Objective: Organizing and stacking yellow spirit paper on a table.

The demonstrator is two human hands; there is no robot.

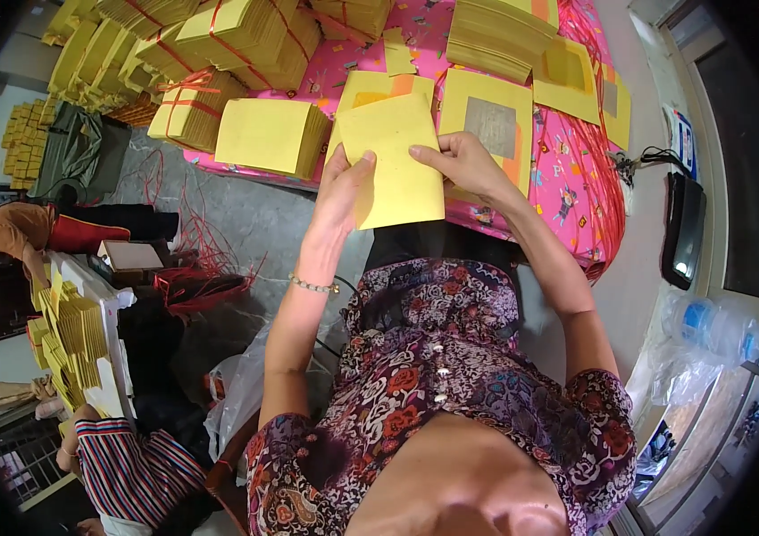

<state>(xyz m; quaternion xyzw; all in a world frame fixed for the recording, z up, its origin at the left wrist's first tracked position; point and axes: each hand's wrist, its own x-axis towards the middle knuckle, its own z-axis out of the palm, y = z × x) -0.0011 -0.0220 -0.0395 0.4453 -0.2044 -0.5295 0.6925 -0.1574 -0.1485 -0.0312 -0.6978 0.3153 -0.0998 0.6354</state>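
Both hands hold up a folded yellow paper sheet [393, 165] over the near edge of a table with a pink patterned cloth [567, 170]. My left hand [344, 192] grips the sheet's left edge, thumb on top. At the sheet's upper right edge, my right hand [464, 165] pinches it with the fingers. Just behind the held sheet lies a yellow sheet with an orange patch [379, 87]. To its right rests a yellow sheet with a silver-grey square in the middle [491, 121].
A thick loose stack of yellow paper [272, 136] lies left of my hands. Bundles tied with red string [196, 107] fill the table's far left, another stack [500, 31] the far right. Red strings [205, 281] litter the floor. Other people sit at lower left by a white table with yellow stacks [80, 330].
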